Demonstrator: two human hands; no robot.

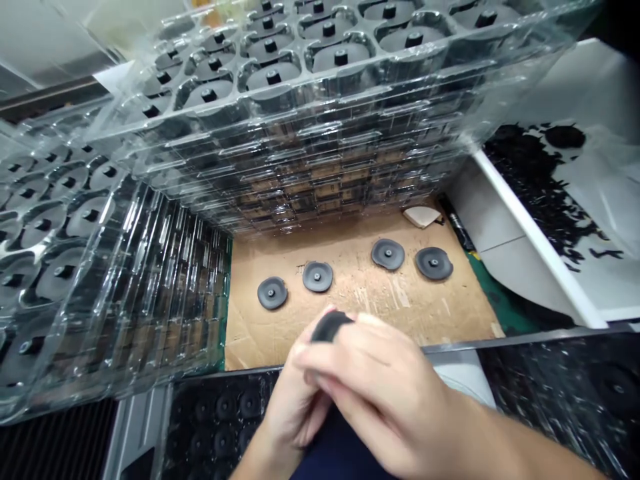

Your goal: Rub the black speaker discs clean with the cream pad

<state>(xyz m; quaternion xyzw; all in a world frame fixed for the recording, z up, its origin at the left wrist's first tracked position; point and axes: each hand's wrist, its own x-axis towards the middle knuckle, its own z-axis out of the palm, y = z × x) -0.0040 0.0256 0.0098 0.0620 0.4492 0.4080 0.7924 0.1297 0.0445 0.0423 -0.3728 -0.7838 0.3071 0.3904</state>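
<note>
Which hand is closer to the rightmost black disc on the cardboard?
Right. The right hand is below and left of the rightmost disc; the left hand sits farther left and lower, partly under the right. Both grip a black part.

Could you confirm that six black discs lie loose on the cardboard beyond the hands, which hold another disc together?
Not quite: the head view shows four loose discs on the cardboard, not six. The left hand and right hand do hold another disc together.
</note>
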